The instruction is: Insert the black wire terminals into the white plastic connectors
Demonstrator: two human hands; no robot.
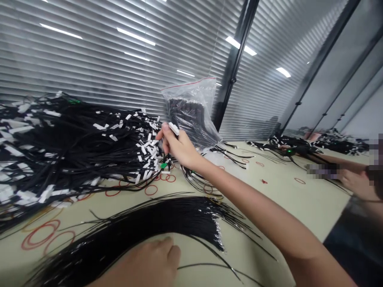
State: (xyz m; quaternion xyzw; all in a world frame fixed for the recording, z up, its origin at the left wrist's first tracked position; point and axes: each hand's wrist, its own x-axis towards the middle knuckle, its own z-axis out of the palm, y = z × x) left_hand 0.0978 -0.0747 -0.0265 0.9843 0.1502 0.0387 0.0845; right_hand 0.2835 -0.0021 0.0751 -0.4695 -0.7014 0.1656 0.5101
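My right hand [182, 149] reaches out at the right end of a heap of black cables with white tags [74, 139]. Its fingers are closed, and a small white tag-like piece [174, 128] shows at them; whether a cable hangs from it is hidden. My left hand [158, 255] is curled low on the table, beside a thick bundle of black wires [167, 217] with silvery cut ends. A thin black wire [206, 264] runs out from beside its fingers; what they hold is hidden.
A clear zip bag [191, 115] of black cables leans against the blinds behind my right hand. Red rubber bands [151, 190] lie scattered on the pale table [275, 199]. At the right, another person's hand [356, 183] is near more black cables [296, 145].
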